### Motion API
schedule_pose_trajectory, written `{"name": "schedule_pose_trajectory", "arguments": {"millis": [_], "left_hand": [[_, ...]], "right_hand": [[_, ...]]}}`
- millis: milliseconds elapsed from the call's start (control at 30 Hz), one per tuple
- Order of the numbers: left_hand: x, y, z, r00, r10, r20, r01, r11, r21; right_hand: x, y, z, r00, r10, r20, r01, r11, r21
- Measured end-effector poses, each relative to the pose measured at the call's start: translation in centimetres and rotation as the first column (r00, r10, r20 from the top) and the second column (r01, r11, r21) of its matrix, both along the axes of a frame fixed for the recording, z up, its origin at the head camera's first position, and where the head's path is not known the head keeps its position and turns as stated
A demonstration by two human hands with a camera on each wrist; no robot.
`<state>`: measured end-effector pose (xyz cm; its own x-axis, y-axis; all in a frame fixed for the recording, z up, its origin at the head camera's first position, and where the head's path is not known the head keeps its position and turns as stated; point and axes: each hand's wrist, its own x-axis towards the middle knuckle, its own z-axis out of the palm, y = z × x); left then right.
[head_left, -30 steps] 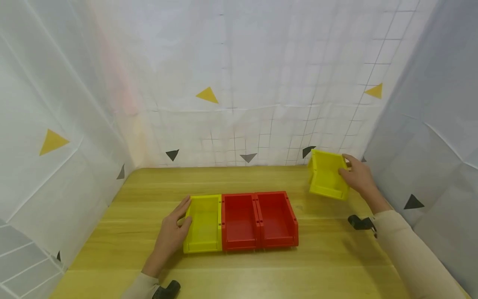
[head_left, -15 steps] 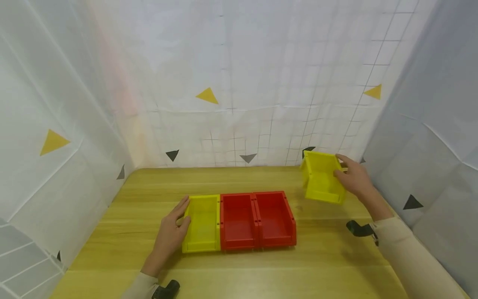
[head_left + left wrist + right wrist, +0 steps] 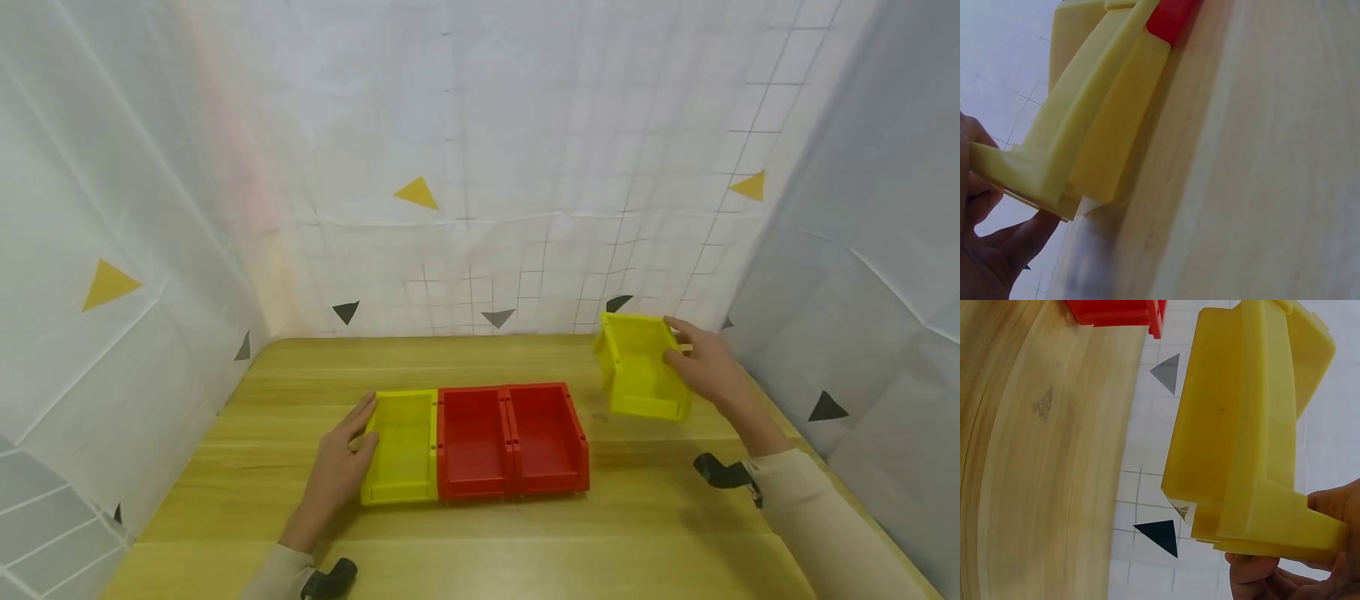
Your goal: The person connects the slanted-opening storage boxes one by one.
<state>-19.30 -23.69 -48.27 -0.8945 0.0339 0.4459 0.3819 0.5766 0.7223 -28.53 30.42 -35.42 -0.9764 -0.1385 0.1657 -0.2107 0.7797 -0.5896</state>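
Note:
On the table, a yellow storage bin (image 3: 400, 454) and two red storage bins (image 3: 471, 442) stand side by side in a row, the yellow one at the left end. My left hand (image 3: 337, 462) grips this yellow bin's left wall, thumb over the rim and fingers outside; the left wrist view shows the hand (image 3: 997, 244) at the bin's edge. A second yellow bin (image 3: 643, 371) is held above the table, right of the row. My right hand (image 3: 705, 362) pinches its right wall, and some fingers (image 3: 1250, 575) show beneath the edge in the right wrist view.
Pale sheets with yellow and dark triangles hang behind the wooden table (image 3: 525, 542) and along both sides. A dark wrist mount (image 3: 723, 472) sticks out from the right forearm, another wrist mount (image 3: 330, 579) from the left.
My right hand has brought the raised yellow bin left and slightly nearer. The row of bins has slid a little left, with my left hand still on its yellow bin.

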Motion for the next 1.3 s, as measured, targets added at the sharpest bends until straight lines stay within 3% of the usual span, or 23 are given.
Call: {"name": "schedule_pose_trajectory", "arguments": {"millis": [333, 700, 1300], "left_hand": [[-0.1, -0.3, 0.0, 1.0, 0.0, 0.018, 0.0, 1.0, 0.008], [-0.3, -0.4, 0.0, 1.0, 0.009, 0.015, -0.009, 1.0, -0.009], [-0.5, -0.7, -0.1, 1.0, 0.004, 0.006, -0.003, 1.0, -0.013]], "right_hand": [[0.8, -1.2, -0.3, 0.995, 0.054, -0.086, -0.055, 0.999, -0.003], [2.1, -1.9, -0.9, 0.997, 0.053, -0.047, -0.054, 0.999, -0.003], [2.6, -2.0, -1.9, 0.993, 0.103, -0.055, -0.103, 0.995, -0.001]]}}
